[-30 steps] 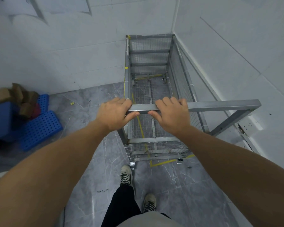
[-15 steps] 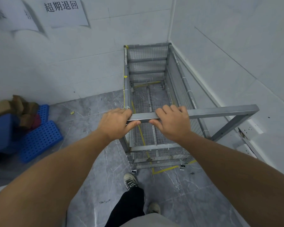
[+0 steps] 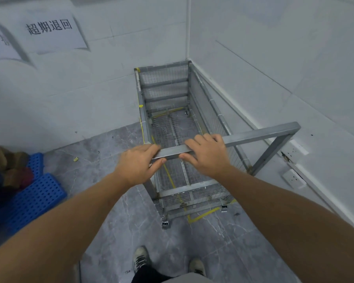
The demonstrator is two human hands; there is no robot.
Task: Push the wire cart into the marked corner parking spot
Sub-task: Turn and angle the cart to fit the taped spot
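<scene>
The grey wire cart (image 3: 204, 103) stands in the room's corner, its far end against the back wall and its right side along the right wall. Yellow floor tape (image 3: 201, 216) marks the spot; one corner of it shows just outside the cart's near end, and more shows through the mesh floor. My left hand (image 3: 138, 165) is curled around the left end of the handle bar (image 3: 253, 134). My right hand (image 3: 207, 153) rests over the same bar beside it, fingers bent over the top and thumb under it.
Blue perforated plastic trays (image 3: 33, 198) and brown cardboard (image 3: 4, 162) lie on the floor at the left. Wall sockets (image 3: 293, 177) sit low on the right wall near the handle frame. Paper signs (image 3: 49, 29) hang on the back wall. My shoes (image 3: 140, 259) stand behind the cart.
The cart has rolled away from me, deeper into the corner, and my feet now stand further behind it. Both hands have stayed on the handle bar.
</scene>
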